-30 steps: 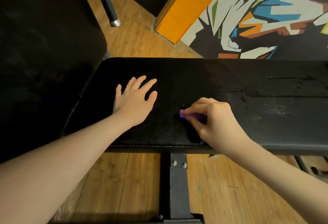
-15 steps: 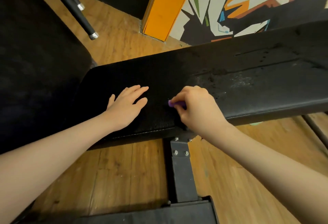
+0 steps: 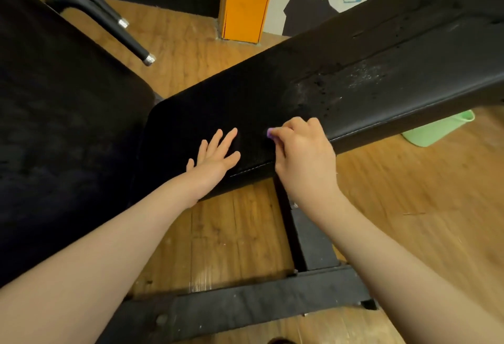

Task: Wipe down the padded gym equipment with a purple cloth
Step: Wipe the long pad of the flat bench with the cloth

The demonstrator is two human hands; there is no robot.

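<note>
1. Overhead, from the head view, a long black padded vinyl bench runs from the near left end up toward the far right.
2. Flat on the pad near its left end lies the left hand, fingers straight and spread, palm down.
3. Just beside it, the right hand is curled tight on the pad's near edge, pinching a small purple cloth; only a corner shows past the fingers.
4. White specks and scuffs mark the pad farther right.
5. Below, a black steel frame stands on the wooden plank floor.
6. A pale green container sits under the bench's near edge.
7. No readable writing or brand shows.
</note>
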